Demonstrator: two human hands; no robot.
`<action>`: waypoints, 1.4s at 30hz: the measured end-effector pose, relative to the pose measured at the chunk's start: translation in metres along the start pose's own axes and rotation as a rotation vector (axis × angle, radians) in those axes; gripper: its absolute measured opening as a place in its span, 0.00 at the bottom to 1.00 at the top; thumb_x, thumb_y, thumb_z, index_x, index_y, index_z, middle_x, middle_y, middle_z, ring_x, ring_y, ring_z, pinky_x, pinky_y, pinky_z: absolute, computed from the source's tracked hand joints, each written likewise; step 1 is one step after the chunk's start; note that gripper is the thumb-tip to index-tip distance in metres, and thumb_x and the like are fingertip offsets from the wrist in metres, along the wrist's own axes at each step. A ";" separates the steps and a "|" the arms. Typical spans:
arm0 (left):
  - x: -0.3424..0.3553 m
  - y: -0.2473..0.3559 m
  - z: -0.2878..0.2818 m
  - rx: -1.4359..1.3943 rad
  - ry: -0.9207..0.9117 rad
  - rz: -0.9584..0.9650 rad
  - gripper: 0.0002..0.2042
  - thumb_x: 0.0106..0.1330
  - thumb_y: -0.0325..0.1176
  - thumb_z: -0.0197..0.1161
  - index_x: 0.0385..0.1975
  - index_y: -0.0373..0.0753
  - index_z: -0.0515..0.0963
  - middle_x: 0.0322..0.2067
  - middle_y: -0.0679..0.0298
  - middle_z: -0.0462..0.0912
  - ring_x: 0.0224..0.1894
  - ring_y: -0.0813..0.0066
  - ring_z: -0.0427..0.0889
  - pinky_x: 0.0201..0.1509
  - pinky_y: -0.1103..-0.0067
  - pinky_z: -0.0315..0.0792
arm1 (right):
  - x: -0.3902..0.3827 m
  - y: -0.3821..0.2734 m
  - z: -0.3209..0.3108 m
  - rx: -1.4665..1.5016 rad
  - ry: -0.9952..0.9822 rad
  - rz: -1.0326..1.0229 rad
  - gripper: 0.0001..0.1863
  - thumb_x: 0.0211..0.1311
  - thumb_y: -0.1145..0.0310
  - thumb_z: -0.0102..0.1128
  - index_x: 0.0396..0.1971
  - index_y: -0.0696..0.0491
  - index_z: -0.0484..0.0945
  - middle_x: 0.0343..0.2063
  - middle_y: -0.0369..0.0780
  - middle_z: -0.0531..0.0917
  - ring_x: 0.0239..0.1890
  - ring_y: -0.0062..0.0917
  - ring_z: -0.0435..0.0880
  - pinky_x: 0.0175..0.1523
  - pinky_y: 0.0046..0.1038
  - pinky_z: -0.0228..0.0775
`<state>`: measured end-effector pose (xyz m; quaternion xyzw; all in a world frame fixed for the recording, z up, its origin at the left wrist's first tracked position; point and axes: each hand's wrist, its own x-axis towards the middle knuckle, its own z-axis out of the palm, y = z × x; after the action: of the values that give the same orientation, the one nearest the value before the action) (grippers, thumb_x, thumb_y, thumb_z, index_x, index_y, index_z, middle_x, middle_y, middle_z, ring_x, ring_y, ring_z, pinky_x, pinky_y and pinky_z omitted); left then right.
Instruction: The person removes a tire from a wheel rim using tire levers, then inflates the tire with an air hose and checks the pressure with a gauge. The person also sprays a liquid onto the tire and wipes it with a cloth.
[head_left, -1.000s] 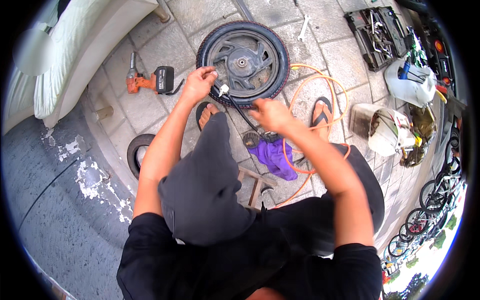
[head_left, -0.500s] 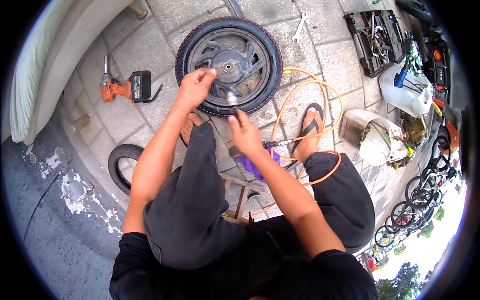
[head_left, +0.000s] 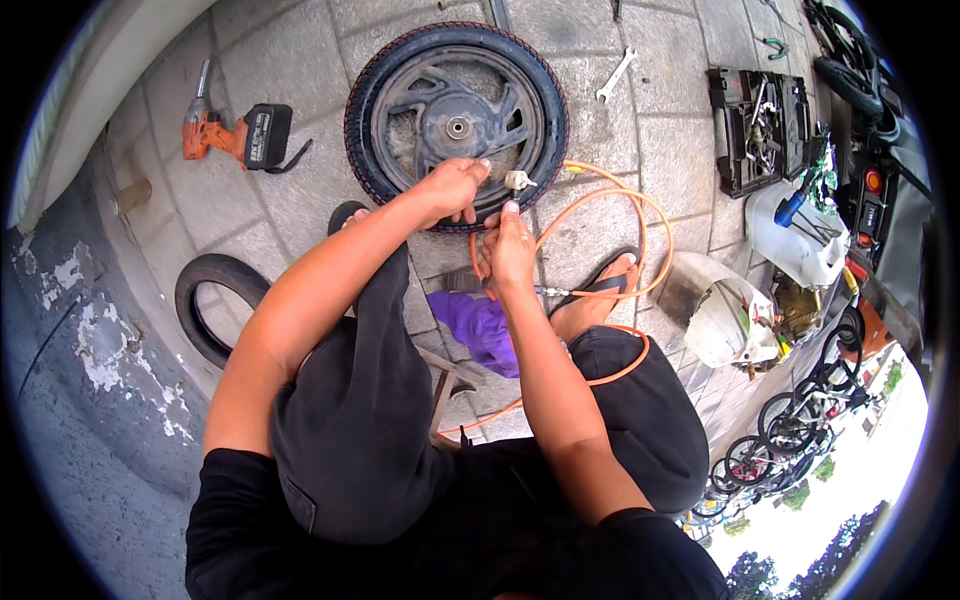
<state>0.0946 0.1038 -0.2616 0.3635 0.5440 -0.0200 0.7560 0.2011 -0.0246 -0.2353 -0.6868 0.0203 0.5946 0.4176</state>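
My left hand (head_left: pixel 455 190) is over the lower part of a black motorcycle wheel (head_left: pixel 432 135), fingertips pinched near the rim; what they hold is too small to make out. My right hand (head_left: pixel 508 250) grips an air-hose chuck (head_left: pixel 519 181) from below, its pale metal head pointing up beside the wheel's lower right rim. An orange hose (head_left: pixel 668 240) loops right of the wheel and past my right foot. A purple cloth (head_left: pixel 480 330) lies between my feet, partly behind my right forearm.
An orange-black impact driver (head_left: pixel 225 135) and loose tyre (head_left: pixel 195 300) lie left, beside a curved wall (head_left: pixel 70 340). Right are a wrench (head_left: pixel 618 75), tool case (head_left: pixel 740 110), white containers (head_left: pixel 720 320), a parked motorcycle (head_left: pixel 873 190) and several bicycles (head_left: pixel 780 430). A wooden stool (head_left: pixel 445 375) is beneath me.
Both hands have come closer together at the wheel's lower right. The chuck in my right hand has moved right and turned upright; my left hand has moved right, lower on the wheel.
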 end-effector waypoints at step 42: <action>0.002 -0.002 0.014 -0.199 0.118 0.024 0.20 0.74 0.50 0.68 0.41 0.36 0.89 0.26 0.67 0.85 0.17 0.84 0.73 0.18 0.81 0.64 | 0.025 -0.040 -0.005 0.031 -0.096 0.276 0.35 0.65 0.31 0.66 0.42 0.54 0.79 0.23 0.32 0.76 0.23 0.19 0.74 0.26 0.25 0.65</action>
<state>0.1064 0.0951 -0.2622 0.2939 0.5823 0.0645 0.7552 0.2330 0.0103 -0.2348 -0.6419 0.1037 0.6781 0.3428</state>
